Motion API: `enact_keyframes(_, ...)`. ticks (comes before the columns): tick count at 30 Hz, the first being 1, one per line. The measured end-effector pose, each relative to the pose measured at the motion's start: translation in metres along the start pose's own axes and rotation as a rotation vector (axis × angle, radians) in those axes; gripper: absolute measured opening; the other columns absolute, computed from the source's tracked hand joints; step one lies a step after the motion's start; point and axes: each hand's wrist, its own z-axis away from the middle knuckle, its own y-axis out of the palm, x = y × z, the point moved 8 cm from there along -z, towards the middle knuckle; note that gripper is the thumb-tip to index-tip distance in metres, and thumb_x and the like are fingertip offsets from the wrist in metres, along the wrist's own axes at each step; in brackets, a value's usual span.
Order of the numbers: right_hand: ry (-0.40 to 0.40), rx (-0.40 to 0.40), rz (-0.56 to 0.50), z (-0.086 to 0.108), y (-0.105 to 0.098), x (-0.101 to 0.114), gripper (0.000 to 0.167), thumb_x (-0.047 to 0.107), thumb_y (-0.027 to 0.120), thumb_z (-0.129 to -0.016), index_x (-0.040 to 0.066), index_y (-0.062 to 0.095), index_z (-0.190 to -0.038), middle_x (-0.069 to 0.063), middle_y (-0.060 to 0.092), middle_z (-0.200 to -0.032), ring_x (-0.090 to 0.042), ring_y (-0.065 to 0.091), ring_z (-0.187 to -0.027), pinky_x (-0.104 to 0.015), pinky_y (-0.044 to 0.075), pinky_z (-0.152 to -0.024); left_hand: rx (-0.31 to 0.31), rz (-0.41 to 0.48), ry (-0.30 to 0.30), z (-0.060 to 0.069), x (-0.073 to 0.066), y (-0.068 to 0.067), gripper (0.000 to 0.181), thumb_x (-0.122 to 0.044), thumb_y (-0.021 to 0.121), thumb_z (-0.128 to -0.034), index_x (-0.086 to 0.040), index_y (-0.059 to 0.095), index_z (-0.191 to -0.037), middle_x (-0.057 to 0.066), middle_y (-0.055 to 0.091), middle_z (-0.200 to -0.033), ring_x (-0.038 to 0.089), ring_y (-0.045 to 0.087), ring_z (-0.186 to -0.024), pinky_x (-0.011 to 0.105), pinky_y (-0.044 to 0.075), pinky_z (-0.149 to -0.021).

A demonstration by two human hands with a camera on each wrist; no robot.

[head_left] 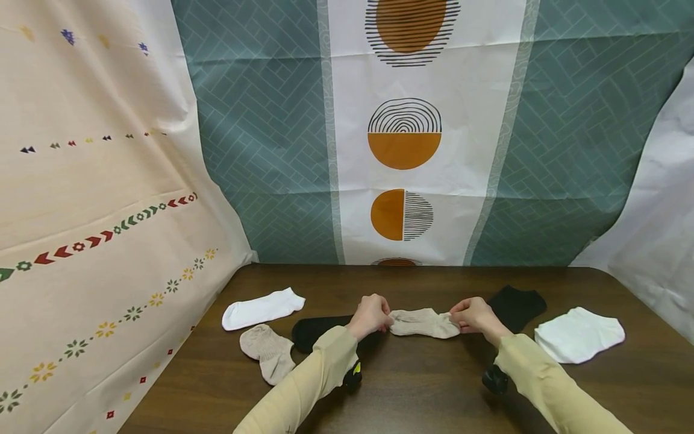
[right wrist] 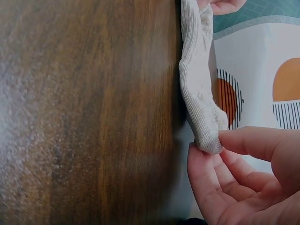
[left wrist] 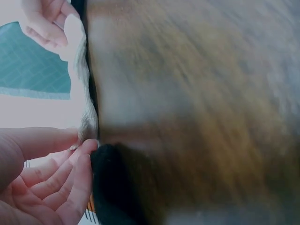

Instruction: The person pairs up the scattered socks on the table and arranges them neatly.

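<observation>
A beige ribbed sock (head_left: 423, 322) is stretched sideways between both hands near the middle of the table. At its left end, my left hand (head_left: 371, 316) pinches the fabric between thumb and fingers. My right hand (head_left: 478, 319) pinches the other end, thumb and fingertips on the knit, as the right wrist view shows on the sock (right wrist: 199, 84). A black sock (head_left: 314, 331) lies beside and partly behind the left hand. Another black sock (head_left: 515, 307) lies just behind the right hand, partly covered by it.
On the left lie a white sock (head_left: 262, 308) and a second beige sock (head_left: 268, 352), bent at the heel. A white sock (head_left: 580, 334) lies at the right. The dark wooden table (head_left: 417, 392) meets a patterned cloth (head_left: 260, 150) at the back.
</observation>
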Motion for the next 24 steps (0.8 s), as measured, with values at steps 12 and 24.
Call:
enact_keyframes(12, -0.077, -0.053, 0.072, -0.001, -0.011, 0.011, 0.019, 0.007, 0.069, -0.078, -0.008, 0.062, -0.087, -0.007, 0.059, -0.077, -0.021, 0.058, -0.070, -0.033, 0.050, -0.062, -0.095, -0.079, 0.031, 0.000, -0.011, -0.023, 0.017, -0.005, 0.071, -0.0753, -0.007, 0.057, -0.067, -0.001, 0.051, -0.059, 0.011, 0.051, -0.044, 0.025, 0.040, -0.044)
enact_keyframes(24, -0.086, -0.061, 0.059, 0.001, -0.012, 0.023, 0.026, 0.012, 0.070, -0.078, -0.009, 0.059, -0.090, -0.008, 0.059, -0.077, -0.022, 0.058, -0.070, -0.032, 0.049, -0.061, -0.150, -0.106, 0.062, 0.003, -0.015, -0.042, 0.014, -0.006, 0.069, -0.0758, -0.008, 0.057, -0.069, -0.002, 0.051, -0.060, 0.010, 0.050, -0.047, 0.026, 0.040, -0.045)
